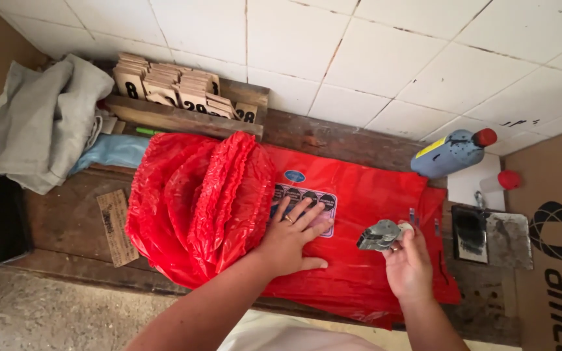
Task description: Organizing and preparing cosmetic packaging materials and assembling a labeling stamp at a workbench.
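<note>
On the wooden bench [66,227], left hand [291,237] spread flat on the red plastic bags [359,195], right hand [408,263] pinching a grey metal stamp [378,235], ink pad [469,233] near the right edge

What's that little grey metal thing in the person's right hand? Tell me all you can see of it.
The grey metal tool looks like a small hand stamp: a blocky, dull silver body with ridged parts, worn and smudged. The right hand grips its rounded end between thumb and fingers, holding it tilted just above the red plastic bag. Whether it touches the bag is unclear. Its underside is hidden.
</note>
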